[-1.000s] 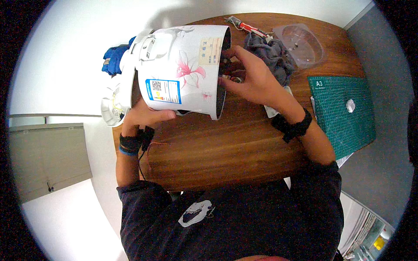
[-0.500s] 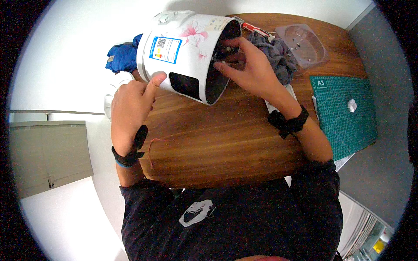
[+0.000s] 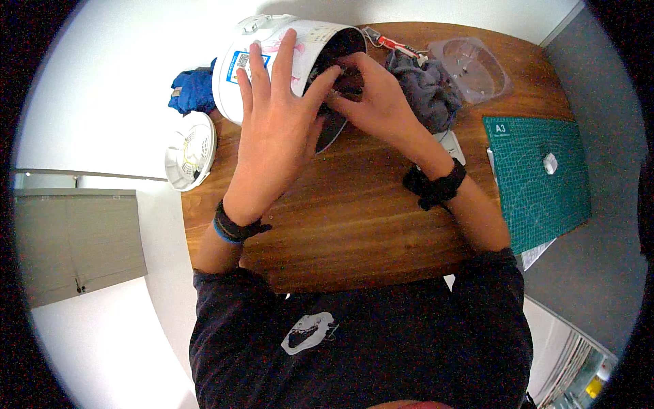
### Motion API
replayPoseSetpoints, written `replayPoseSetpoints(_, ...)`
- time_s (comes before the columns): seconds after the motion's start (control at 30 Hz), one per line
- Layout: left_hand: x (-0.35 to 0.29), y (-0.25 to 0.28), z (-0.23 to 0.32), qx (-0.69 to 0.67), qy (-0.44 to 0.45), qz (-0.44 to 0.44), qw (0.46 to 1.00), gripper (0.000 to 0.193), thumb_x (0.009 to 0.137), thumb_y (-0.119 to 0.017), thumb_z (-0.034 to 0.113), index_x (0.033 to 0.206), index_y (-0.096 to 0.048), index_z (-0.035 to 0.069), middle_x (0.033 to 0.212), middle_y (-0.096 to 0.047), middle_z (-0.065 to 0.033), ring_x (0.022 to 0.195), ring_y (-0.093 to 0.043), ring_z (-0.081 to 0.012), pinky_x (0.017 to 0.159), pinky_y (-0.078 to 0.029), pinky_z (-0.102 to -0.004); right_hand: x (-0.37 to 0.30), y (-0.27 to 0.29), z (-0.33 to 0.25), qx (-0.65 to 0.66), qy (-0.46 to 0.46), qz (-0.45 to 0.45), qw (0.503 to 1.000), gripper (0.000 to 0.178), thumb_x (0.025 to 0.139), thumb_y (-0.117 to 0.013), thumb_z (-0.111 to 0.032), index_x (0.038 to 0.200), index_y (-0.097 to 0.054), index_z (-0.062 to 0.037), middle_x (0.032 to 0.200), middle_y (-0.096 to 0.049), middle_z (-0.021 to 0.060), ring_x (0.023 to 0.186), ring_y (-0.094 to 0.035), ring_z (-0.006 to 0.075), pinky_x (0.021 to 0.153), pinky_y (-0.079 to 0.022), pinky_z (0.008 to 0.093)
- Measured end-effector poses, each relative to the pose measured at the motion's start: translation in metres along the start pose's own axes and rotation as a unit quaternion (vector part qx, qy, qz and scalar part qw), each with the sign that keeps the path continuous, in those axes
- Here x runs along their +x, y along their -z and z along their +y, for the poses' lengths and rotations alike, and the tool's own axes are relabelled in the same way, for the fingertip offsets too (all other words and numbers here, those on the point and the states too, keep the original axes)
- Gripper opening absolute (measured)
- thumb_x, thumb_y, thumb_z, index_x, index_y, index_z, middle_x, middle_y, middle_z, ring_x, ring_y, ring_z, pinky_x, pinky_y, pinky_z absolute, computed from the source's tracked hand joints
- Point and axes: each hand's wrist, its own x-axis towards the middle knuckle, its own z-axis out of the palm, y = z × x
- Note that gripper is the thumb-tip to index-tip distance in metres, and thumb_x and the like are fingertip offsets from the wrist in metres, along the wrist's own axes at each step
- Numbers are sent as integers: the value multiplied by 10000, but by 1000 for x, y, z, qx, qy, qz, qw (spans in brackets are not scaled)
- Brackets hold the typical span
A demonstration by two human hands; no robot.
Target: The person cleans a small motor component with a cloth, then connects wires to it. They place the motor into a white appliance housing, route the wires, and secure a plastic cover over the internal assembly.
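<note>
A white cylindrical appliance housing [image 3: 317,37] with pink flowers and a blue-edged label lies on its side at the back of the table, its open end facing right. My left hand [image 3: 276,133] rests over it with fingers spread on the outer wall. The left thumb reaches to the rim of the opening. At that dark opening is my right hand [image 3: 381,99], thumb and fingers bent inward. Whatever lies between the right fingertips is dark and hard to make out. The two hands' fingertips are close together there.
A white vented round part [image 3: 193,153] sits at the left edge, near a blue cloth [image 3: 193,90]. To the right are a grey cloth [image 3: 429,92], a red tool [image 3: 398,46], a clear plastic tray [image 3: 494,75] and a green cutting mat [image 3: 535,191] bearing a small white piece [image 3: 550,163].
My left hand has moved right, from the housing's lower left side to its front wall and opening, with fingers spread. The housing has shifted slightly left. My right hand stays at the opening.
</note>
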Motion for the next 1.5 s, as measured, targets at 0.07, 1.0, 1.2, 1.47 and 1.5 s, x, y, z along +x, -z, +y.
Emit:
replayPoseSetpoints(0.07,3,-7,-5,24,8,8,1000,512,869,-721,60,1364,-700,192,1692,-331,-202,1523,-321,-564,1211,-356,-674,6,0,-2,-5,-11,-9,1000,542,874,-857,-368,1186,-632,15,1171,-715,240,1123,-705,411,969,-572,465)
replayPoseSetpoints(1.0,21,-13,-49,-72,38,26,996,247,884,-794,136,1124,-822,87,1669,-433,-122,1562,-337,-458,1267,-364,-498,41,17,-7,-90,-23,-177,980,368,1030,-733,-240,1246,-570,8,1068,-738,161,1044,-737,254,882,-581,371)
replayPoseSetpoints(1.2,21,2,-52,-42,5,-37,998,181,920,-768,190,1050,-849,94,1683,-396,-155,1581,-275,-498,1279,-355,-528,52,33,-12,-179,47,-207,961,198,1043,-624,-117,1228,-594,-55,1074,-740,193,1049,-738,374,887,-573,450)
replayPoseSetpoints(1.47,20,-7,-51,-83,48,-56,994,216,953,-747,255,1123,-828,149,1711,-332,-155,1603,-198,-503,1309,-256,-588,56,29,-7,-225,56,-197,953,165,1039,-640,-165,1180,-624,-80,1057,-752,186,1014,-720,440,865,-568,503)
replayPoseSetpoints(1.5,19,-6,-51,-87,39,-54,994,212,955,-746,258,1115,-827,144,1712,-328,-155,1604,-191,-504,1308,-251,-597,56,30,-7,-224,60,-197,953,170,1035,-628,-150,1181,-621,-61,1038,-751,212,1007,-722,453,857,-568,520)
